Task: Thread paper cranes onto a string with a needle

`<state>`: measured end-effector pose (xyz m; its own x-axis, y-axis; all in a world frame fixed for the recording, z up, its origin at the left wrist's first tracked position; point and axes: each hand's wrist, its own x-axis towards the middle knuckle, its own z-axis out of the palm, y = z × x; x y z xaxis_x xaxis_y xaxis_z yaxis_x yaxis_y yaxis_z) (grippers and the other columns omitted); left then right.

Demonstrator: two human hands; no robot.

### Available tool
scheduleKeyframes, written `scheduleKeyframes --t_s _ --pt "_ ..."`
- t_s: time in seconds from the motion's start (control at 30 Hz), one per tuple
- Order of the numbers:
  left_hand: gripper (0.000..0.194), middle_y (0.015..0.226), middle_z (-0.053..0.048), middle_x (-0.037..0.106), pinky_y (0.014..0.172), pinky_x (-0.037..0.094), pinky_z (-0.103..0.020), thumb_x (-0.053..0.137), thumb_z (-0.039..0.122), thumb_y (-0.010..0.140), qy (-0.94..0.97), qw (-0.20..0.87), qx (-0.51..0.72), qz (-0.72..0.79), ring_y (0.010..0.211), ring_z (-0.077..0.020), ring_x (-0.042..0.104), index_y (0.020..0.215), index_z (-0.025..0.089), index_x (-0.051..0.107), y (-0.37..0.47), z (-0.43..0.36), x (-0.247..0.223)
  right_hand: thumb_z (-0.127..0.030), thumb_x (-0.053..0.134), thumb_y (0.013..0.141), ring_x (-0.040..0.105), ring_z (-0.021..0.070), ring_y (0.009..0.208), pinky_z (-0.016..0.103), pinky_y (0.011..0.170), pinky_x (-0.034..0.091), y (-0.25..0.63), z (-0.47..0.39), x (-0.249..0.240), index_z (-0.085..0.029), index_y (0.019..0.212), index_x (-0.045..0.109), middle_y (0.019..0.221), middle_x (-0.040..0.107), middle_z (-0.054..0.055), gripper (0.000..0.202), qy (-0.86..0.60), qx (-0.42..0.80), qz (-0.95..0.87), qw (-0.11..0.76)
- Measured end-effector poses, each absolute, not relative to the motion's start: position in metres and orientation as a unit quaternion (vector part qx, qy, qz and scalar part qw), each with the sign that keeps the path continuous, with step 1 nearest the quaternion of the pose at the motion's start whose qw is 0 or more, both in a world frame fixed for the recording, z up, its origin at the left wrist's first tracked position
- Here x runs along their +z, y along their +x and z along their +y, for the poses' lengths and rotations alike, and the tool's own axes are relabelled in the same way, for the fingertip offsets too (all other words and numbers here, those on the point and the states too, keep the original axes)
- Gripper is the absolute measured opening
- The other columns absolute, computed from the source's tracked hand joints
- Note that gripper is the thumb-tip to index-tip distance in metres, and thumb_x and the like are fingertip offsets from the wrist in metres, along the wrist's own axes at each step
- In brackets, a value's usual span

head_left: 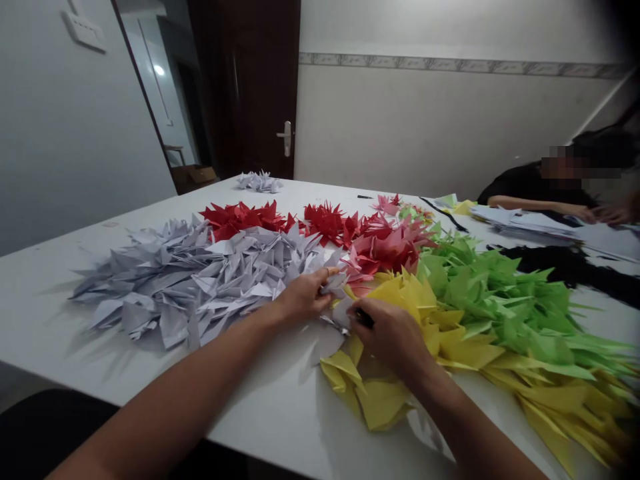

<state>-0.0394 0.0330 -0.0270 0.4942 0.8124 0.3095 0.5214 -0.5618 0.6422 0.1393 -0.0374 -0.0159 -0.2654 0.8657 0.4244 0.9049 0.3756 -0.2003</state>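
Note:
My left hand [306, 293] is closed, its fingers pinching a white folded paper piece [334, 285] with pointed tips. My right hand [389, 330] is curled around a small black object [364, 318] whose kind I cannot make out. Its fingertips are close to white paper [343, 313] between the two hands. Left of my left hand spreads a big heap of white folded paper pieces [235, 267]. Yellow folded paper pieces [380, 400] lie around and under my right hand. Pink pieces [385, 247] are just beyond the hands.
Red folded pieces [245, 219] lie behind the white heap, green ones [500, 300] to the right. A small white pile [260, 181] is at the table's [280, 400] far end. At right, a person [540, 180] sits by paper stacks [525, 223] and black strands [560, 263].

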Motion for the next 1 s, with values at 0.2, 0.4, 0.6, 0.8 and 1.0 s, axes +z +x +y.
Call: scheduleKeyframes --t_s 0.2,0.4,0.6,0.8,1.0 --pt "0.051 0.112 -0.011 0.066 0.085 0.050 -0.029 0.055 0.021 0.077 0.826 0.336 0.309 0.330 0.095 -0.0176 0.064 0.128 0.013 0.047 -0.031 0.030 -0.039 -0.022 0.053 0.079 0.062 0.0180 0.067 0.025 0.057 0.033 0.160 -0.026 -0.013 -0.020 0.078 0.065 0.076 0.070 0.005 0.012 -0.606 -0.055 -0.770 0.194" --pt "0.044 0.109 -0.012 0.067 0.083 0.052 -0.032 0.052 0.035 0.084 0.811 0.276 0.364 0.365 0.093 -0.0199 0.066 0.123 0.014 0.053 -0.037 0.028 -0.024 -0.030 0.053 0.082 0.065 0.0189 0.067 0.026 0.059 0.039 0.166 -0.020 -0.017 -0.020 0.082 0.068 0.075 0.071 0.004 0.018 -0.581 -0.022 -0.771 0.259" --pt "0.030 0.103 -0.011 0.067 0.076 0.055 -0.029 0.052 0.021 0.082 0.776 0.175 0.465 0.388 0.087 -0.0171 0.066 0.110 0.015 0.060 -0.044 0.038 -0.022 -0.038 0.054 0.085 0.066 0.0180 0.064 0.026 0.058 0.044 0.161 -0.024 -0.015 -0.021 0.083 0.070 0.074 0.072 0.004 0.023 -0.534 -0.003 -0.765 0.359" --pt "0.038 0.115 -0.011 0.065 0.084 0.054 -0.031 0.050 0.010 0.077 0.790 0.128 0.461 0.384 0.106 -0.0201 0.062 0.113 0.014 0.060 -0.039 0.060 -0.013 -0.033 0.054 0.085 0.065 0.0172 0.064 0.026 0.058 0.044 0.157 -0.028 -0.009 -0.020 0.081 0.069 0.075 0.072 0.004 0.020 -0.517 -0.026 -0.762 0.390" --pt "0.031 0.095 -0.005 0.073 0.085 0.054 -0.034 0.054 0.006 0.070 0.829 0.113 0.402 0.371 0.089 -0.0194 0.068 0.094 0.019 0.069 -0.032 0.079 -0.005 -0.031 0.055 0.085 0.065 0.0174 0.066 0.026 0.061 0.044 0.154 -0.030 -0.008 -0.019 0.082 0.068 0.075 0.070 0.004 0.018 -0.514 -0.014 -0.766 0.385"
